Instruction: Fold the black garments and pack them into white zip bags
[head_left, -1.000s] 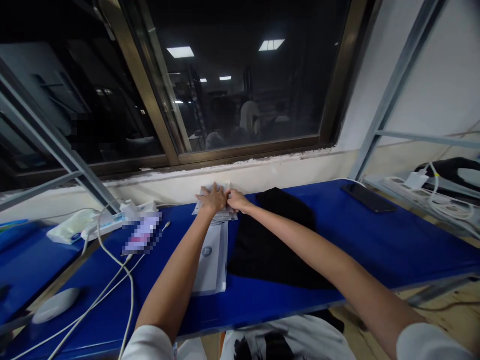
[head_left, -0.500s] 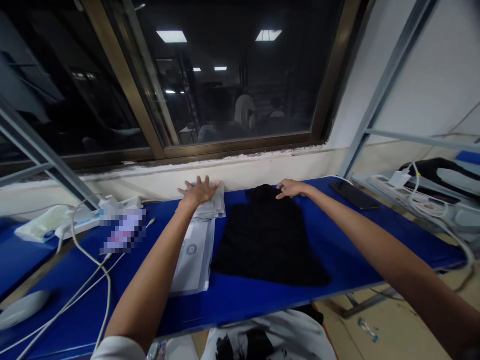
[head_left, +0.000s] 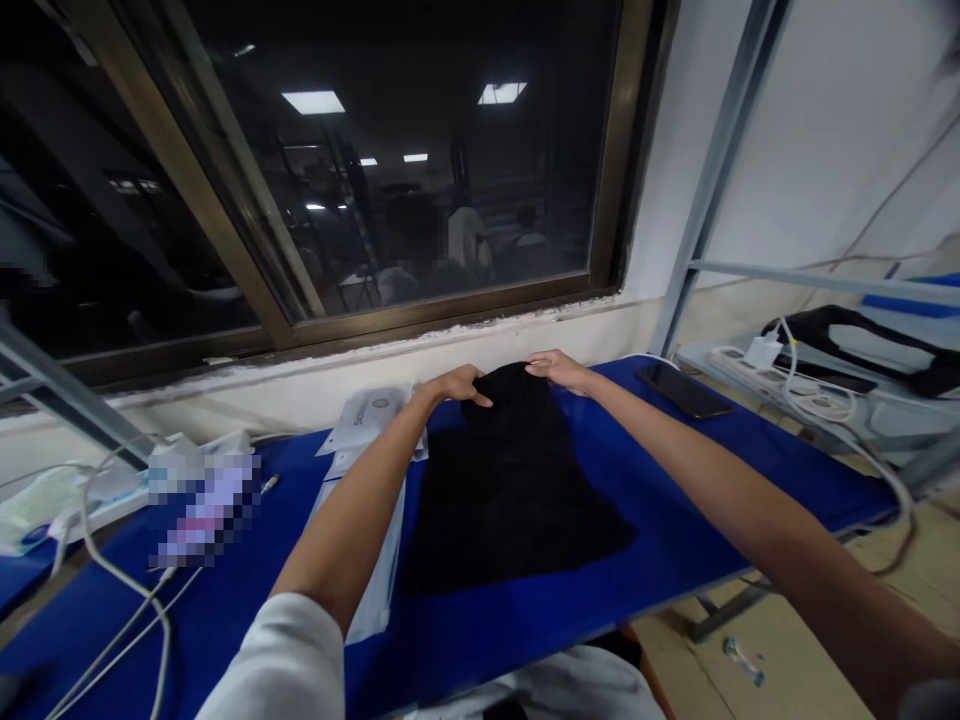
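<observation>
A black cloth garment point(head_left: 517, 490) lies spread on the blue table point(head_left: 480, 640), its narrower end pointing at the wall. My left hand point(head_left: 459, 384) is closed on the left corner of that far end. The right corner is pinched between the thumb and fingers of my right hand point(head_left: 556, 368). Between the hands the far edge looks slightly raised. Left of the garment is a stack of white plastic packing bags point(head_left: 364, 420), partly covered by my left forearm. What exact kind of garment it is cannot be made out.
A dark phone point(head_left: 684, 390) lies at the right of the table. On the left are a purple blurred item point(head_left: 210, 510), white cables point(head_left: 161, 620) and a power strip point(head_left: 112, 505). Metal frame posts point(head_left: 712, 180) stand at both sides, and a window point(head_left: 420, 200) is behind.
My left hand has moved right from the bag stack to the garment's far left corner. My right hand has shifted to the far edge, now pinching it. The view has turned slightly right.
</observation>
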